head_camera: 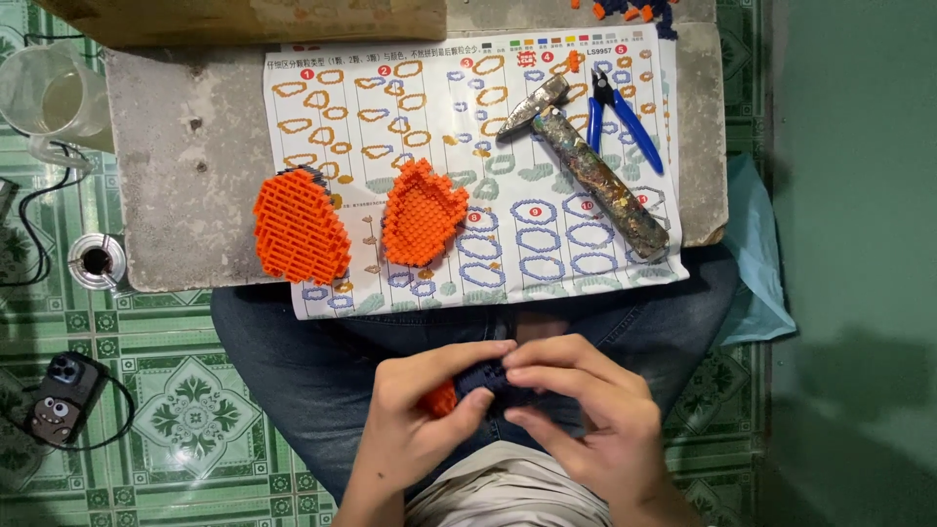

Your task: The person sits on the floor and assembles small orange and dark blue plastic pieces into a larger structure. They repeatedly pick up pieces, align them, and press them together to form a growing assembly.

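Over my lap, my left hand and my right hand both grip one small piece of tiny building blocks, orange at the left and dark blue at the middle. My fingers hide most of it. On the grey slab ahead lies a printed instruction sheet. A flat orange block panel rests on the sheet's left edge. A hollow orange block shell sits beside it near the sheet's middle.
A worn hammer and blue-handled cutters lie on the sheet's right side. Loose orange and blue blocks sit at the top edge. A clear jug, a small metal can and a phone with cable stand on the tiled floor at left.
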